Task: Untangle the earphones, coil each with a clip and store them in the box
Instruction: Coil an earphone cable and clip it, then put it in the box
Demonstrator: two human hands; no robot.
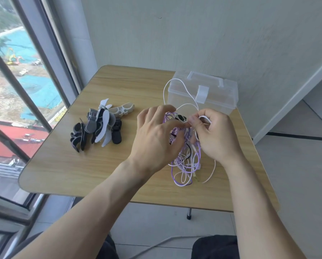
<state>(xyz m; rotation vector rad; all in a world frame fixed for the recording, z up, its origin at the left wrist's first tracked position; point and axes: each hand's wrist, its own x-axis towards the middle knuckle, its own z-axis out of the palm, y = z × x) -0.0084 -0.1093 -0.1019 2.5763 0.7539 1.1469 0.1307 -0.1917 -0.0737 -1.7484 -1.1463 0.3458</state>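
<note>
While both bare hands work above the light wood-grain folding table (66, 165), the tangled bundle of purple, white and black earphone cables (184, 161) hangs between them, its lower loops lying on the tabletop near the front right edge. The left hand (154, 139) has its fingers curled into the top of the tangle, gripping the cords. The right hand (216, 135) pinches a thin white cable (175, 83) between thumb and forefinger, and that cable arcs up in a loop in front of the clear plastic storage box with a snap latch and handle (212, 94), which stands closed at the table's far right corner. A heap of black, grey and white rubbery cable clips (98, 126) lies well to the left of the hands. No writing or brand can be read on anything.
</note>
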